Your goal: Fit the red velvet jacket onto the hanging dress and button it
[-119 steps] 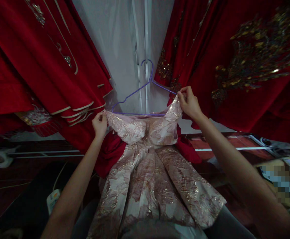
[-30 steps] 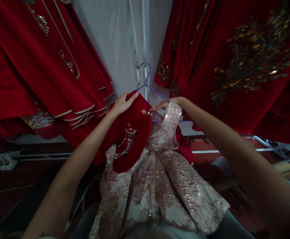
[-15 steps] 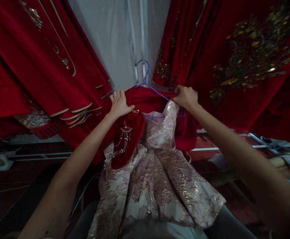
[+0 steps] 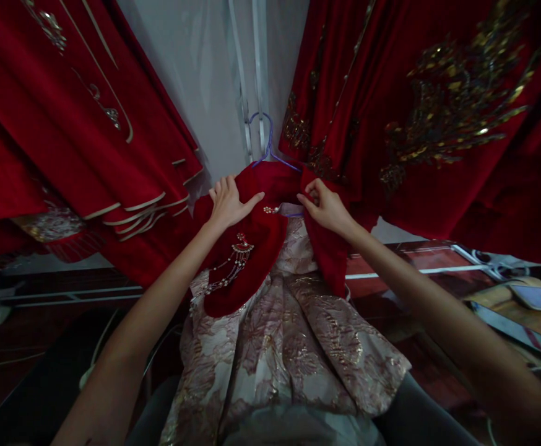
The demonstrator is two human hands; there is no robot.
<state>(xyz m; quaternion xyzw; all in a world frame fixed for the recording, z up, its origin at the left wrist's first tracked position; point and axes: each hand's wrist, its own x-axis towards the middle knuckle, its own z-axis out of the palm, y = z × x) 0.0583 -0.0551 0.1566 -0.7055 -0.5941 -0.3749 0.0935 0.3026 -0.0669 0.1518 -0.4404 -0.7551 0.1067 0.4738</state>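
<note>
A red velvet capelet [image 4: 261, 266] with a beaded tassel ornament [image 4: 241, 251] hangs over a pale pink and gold brocade dress [image 4: 270, 347]. Both are on a purple hanger [image 4: 269, 137]. My left hand [image 4: 231, 201] rests on the capelet's shoulder at the left, its fingers spread and thumb stretched out. My right hand [image 4: 324, 207] pinches the capelet's front edge near the neckline, close to a beaded fastening [image 4: 270, 210]. The dress's shoulder on the right lies under the red cloth. Its skirt spreads across my lap.
Red garments with trim [image 4: 150, 142] hang at the left, and a red garment with gold sequin embroidery [image 4: 456, 118] hangs at the right. A white metal rail [image 4: 414, 271] runs low behind. Phones [image 4: 521, 328] lie on a wooden stool [image 4: 488, 294] at the right.
My right hand has moved left and inward, drawing the capelet's right side over the dress's shoulder. My left hand has shifted slightly right, its thumb now stretched out further.
</note>
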